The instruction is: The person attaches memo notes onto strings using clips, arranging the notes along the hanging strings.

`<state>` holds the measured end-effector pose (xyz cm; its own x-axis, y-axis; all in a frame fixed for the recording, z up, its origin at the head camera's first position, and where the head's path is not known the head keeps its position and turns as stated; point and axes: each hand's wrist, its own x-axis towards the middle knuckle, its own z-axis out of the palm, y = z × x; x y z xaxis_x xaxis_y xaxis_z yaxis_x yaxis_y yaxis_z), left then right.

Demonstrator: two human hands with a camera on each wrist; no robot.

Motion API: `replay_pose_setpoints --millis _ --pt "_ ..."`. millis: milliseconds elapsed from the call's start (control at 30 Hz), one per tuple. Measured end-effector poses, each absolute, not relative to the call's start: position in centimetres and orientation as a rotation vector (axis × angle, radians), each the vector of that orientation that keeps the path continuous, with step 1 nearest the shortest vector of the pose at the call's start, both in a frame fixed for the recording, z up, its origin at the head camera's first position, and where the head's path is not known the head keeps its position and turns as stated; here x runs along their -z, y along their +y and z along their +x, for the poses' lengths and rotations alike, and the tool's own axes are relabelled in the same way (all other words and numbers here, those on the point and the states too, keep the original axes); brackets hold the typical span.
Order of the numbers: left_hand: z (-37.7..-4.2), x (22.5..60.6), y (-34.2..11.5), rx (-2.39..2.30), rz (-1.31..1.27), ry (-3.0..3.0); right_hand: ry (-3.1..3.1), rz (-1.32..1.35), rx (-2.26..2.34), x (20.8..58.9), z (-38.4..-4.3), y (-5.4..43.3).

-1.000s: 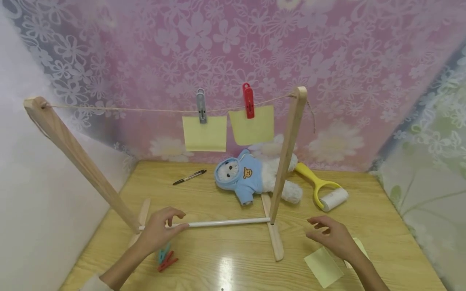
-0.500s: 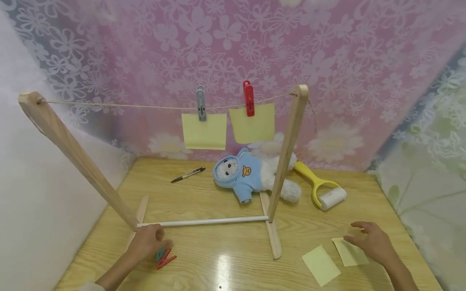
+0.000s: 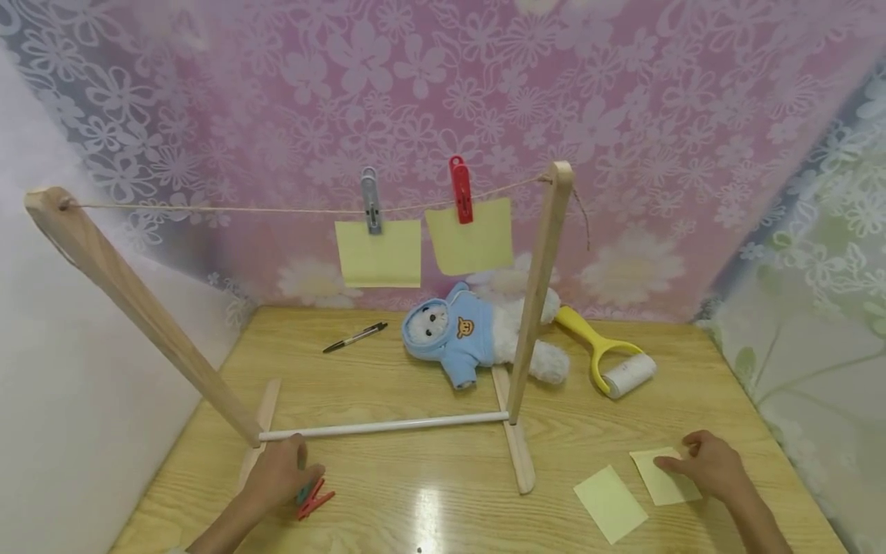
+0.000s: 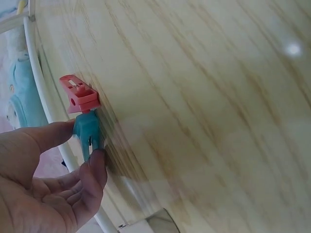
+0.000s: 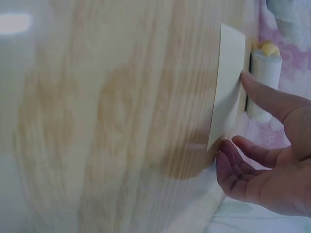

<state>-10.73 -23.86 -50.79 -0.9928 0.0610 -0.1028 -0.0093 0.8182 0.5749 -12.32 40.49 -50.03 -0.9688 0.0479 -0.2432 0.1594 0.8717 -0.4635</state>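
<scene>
Tabletop below, left fingers pinch a teal clothespin; right fingers, parted, touch paper.

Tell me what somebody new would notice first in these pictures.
Probably the wooden frame, on whose string a grey clothespin and a red clothespin hold two yellow notes. Behind it lies a plush toy in a blue hoodie. At front left, the left hand pinches a teal clothespin; at front right, the right hand is at a loose note.
</scene>
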Motion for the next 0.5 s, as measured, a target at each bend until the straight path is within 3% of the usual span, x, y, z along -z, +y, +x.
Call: replay_pose_setpoints --millis 500 --pt "-11.28 49.90 -23.36 -0.947 0.002 2.908 2.737 0.242 0.857 49.99 -12.32 40.22"
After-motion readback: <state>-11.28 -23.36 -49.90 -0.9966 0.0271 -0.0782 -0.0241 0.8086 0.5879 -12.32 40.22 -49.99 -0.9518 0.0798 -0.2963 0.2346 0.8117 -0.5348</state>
